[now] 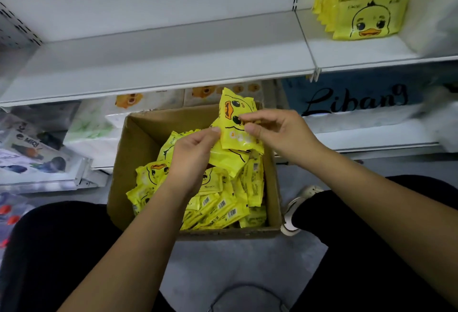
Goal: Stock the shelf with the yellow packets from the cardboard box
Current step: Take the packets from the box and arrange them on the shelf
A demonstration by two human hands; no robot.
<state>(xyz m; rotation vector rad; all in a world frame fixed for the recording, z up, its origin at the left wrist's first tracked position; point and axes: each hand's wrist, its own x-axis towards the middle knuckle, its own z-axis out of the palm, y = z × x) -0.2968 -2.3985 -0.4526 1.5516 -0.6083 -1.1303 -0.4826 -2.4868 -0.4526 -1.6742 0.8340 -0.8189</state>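
Yellow packets (223, 202) fill the cardboard box (138, 143) almost to its rim in a loose heap, so I judge that most of the work is left. The box stands on the floor, just below the front edge of the shelf (173, 64). On the shelf, one short row (366, 14) of the same packets stands upright near the right end, toward the back edge. It takes only a small part of the shelf's length.

One packet (235, 118) is lifted above the heap at the far side of the box and is not yet on the shelf. The right hand (275, 133) pinches its right edge between the thumb and curled fingers. The left hand (190, 153) pinches its left edge, with the thumb on top. The duck face lies sideways, so this looks like the step of taking a packet out and turning it the right way.

Some things I cannot tell. The fingers of the left hand are behind the back of the hand, so it is hidden whether they also hold a second packet below. The packets in the row overlap and cannot be counted. The depth of the heap is hidden. The right end of the shelf is a white blur, and the goods under the shelf are dim and partly cut off.
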